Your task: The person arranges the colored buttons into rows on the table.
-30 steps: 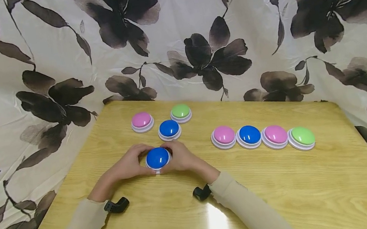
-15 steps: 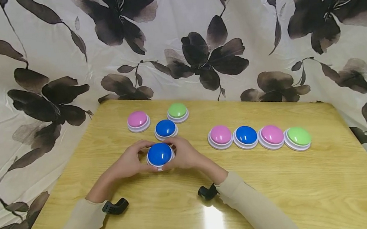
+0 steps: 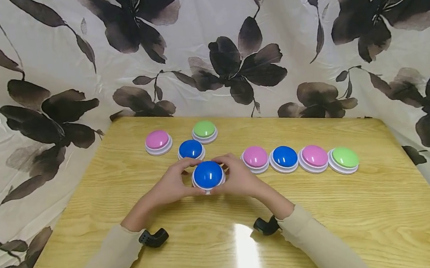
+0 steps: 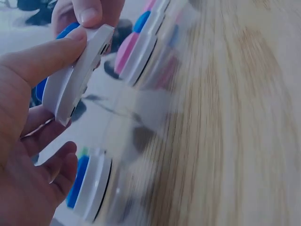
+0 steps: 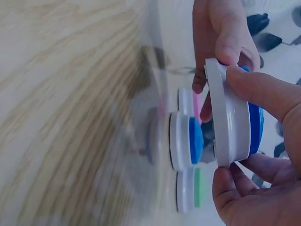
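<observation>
A blue domed push button (image 3: 208, 174) with a white base is held off the table, as the wrist views show. My left hand (image 3: 171, 184) grips its left side, thumb on the near edge and fingers at the far edge. On the opposite side my right hand (image 3: 241, 177) pinches the same white rim. The underside of the base (image 4: 87, 77) partly shows in the left wrist view. Just beyond the hands, a second blue button (image 3: 190, 148) sits on the table, its near edge close to the left fingers.
Behind stand a pink button (image 3: 157, 140) and a green button (image 3: 204, 129). To the right runs a row: a pink button (image 3: 255, 157), a blue button (image 3: 284, 156), another pink button (image 3: 314, 156) and a green button (image 3: 345, 157). A floral cloth (image 3: 185, 76) hangs behind the wooden table (image 3: 326, 222).
Both hands have lifted the blue button and carried it to the right, past the second blue button. The other buttons stay in place; the head view has shifted slightly.
</observation>
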`<state>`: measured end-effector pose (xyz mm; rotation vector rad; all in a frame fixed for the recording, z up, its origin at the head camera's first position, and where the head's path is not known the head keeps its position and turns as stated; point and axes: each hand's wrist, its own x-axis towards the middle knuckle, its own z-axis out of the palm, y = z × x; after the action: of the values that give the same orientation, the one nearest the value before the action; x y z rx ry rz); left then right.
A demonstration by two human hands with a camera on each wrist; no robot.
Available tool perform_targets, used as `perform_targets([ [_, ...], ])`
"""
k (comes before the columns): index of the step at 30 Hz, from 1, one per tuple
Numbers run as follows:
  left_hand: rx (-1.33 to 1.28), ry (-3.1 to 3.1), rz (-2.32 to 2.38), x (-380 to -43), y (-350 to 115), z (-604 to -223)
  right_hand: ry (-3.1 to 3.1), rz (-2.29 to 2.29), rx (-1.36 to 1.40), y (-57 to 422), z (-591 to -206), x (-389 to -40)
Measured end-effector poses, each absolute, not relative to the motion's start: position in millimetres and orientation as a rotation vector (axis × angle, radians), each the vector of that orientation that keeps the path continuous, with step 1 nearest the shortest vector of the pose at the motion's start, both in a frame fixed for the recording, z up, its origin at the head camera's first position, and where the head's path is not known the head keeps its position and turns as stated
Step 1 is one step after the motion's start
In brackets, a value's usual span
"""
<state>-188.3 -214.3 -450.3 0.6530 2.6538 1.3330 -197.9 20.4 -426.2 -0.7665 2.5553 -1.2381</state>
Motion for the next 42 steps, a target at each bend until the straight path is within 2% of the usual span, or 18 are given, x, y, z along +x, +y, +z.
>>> perform_targets([
  [10,0.715,2.571,1.364,-196,-177,-453,2.568,-1.330,-0.692,55,-434,-192],
  [22,0.803,2.599,1.297,-201,-153,-460,2.611,-1.332,-0.615,79,-440,-185],
  [31,0.765,2.574,1.244,-193,-139,-465,2.591,-1.346,-0.614,93,-449,-175],
  [42,0.838,2.559,1.219,-206,-113,-466,2.610,-1.346,-0.558,118,-450,-180],
])
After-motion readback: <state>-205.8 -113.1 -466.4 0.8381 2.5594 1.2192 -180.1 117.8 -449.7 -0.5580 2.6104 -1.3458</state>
